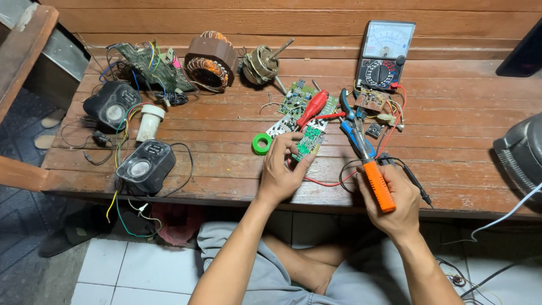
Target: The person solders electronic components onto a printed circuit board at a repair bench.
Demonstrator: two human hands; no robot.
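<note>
My left hand (280, 169) grips the lower edge of a small green circuit board (309, 141) lying on the wooden bench (226, 164). My right hand (395, 197) holds a tool with an orange handle (377, 184), its metal tip pointing up and left toward the board. A red-handled screwdriver (312, 108) and blue-handled pliers (351, 121) lie just beyond the board, over other circuit boards (298, 96). A roll of green tape (261, 144) sits left of my left hand.
An analog multimeter (385, 53) leans against the back wall, its red and black leads trailing to the bench edge. Two black speakers (145, 165), a white plug, motor windings (210, 59), a small motor (261, 65) and a wired board crowd the left. A fan housing (522, 155) stands at right.
</note>
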